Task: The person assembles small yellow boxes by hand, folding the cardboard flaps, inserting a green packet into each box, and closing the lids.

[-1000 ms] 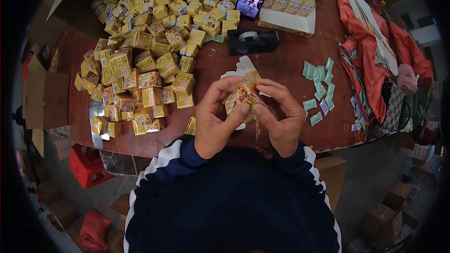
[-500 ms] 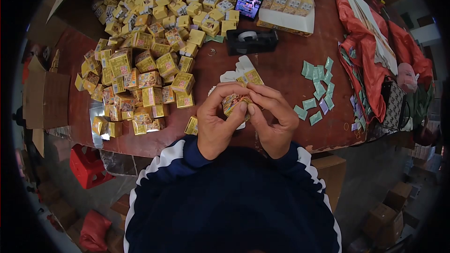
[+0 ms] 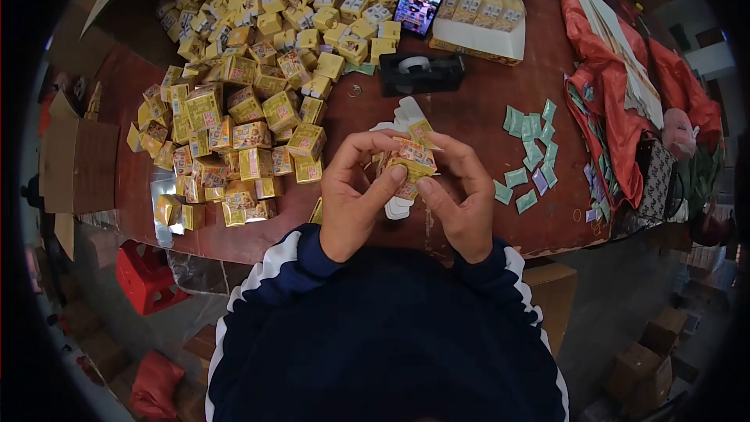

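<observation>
Between my two hands is a small gold box with a colourful printed face (image 3: 414, 158), held just above the near part of the table. My left hand (image 3: 348, 195) closes on its left side, thumb on the near face. My right hand (image 3: 462, 199) grips the right side, with the thumb at the lower corner and the index finger at the top. The fingers hide parts of the box. Flat, unfolded cartons (image 3: 408, 112) with white flaps lie under and behind it. Left of my hands rises a heap of folded gold boxes (image 3: 254, 134).
Yellow boxes (image 3: 273, 0) pile up behind the gold ones. A lit phone (image 3: 422, 0) leans against a white carton (image 3: 512, 45) of boxes. In front sits a black tape dispenser (image 3: 422, 74). Green sachets (image 3: 531, 148) and red plastic bags (image 3: 601, 101) lie to the right.
The box has turned so that more of its printed and gold faces show. My hands have drawn slightly apart, and the thumbs have separated.
</observation>
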Action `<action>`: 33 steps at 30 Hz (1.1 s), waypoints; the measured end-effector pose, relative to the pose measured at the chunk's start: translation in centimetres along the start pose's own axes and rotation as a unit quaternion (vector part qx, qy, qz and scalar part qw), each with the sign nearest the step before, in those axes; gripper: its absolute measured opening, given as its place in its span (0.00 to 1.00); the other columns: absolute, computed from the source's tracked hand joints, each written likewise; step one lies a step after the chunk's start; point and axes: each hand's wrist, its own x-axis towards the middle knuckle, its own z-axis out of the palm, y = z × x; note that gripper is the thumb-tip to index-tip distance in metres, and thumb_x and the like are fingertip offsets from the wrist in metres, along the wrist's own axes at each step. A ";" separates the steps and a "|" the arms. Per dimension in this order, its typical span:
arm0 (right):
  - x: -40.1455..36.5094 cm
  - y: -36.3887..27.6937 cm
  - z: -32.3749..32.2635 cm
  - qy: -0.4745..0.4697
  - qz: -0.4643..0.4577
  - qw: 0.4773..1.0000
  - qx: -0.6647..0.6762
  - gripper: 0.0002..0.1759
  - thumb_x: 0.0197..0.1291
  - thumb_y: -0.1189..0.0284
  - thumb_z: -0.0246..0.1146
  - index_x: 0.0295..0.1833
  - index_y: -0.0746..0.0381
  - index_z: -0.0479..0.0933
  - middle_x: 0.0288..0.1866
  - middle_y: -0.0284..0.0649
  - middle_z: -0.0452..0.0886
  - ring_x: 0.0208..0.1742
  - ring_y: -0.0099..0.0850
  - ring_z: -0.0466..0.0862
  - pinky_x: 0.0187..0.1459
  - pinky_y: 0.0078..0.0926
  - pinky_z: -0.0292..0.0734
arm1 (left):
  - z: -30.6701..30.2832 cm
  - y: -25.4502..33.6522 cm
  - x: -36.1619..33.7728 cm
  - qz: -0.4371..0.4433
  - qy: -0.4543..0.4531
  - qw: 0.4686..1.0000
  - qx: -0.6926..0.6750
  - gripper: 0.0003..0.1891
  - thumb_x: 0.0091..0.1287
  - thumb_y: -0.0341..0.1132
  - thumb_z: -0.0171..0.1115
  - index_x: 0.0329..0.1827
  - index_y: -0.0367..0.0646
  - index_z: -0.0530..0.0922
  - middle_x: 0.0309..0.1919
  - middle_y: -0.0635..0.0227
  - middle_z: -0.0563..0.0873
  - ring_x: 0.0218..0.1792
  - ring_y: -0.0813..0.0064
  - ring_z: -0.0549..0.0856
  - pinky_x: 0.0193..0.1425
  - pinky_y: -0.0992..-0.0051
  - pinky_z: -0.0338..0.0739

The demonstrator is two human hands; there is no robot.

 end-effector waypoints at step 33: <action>0.7 1.7 -0.1 -0.067 -0.107 0.978 -0.167 0.22 0.62 0.80 0.68 0.63 0.66 0.78 0.55 0.46 0.84 0.53 0.33 0.85 0.54 0.27 0.79 | -3.7 2.2 -0.3 0.012 -0.095 0.970 0.225 0.14 0.65 0.25 0.70 0.54 0.39 0.82 0.52 0.64 0.82 0.53 0.73 0.84 0.55 0.75 0.81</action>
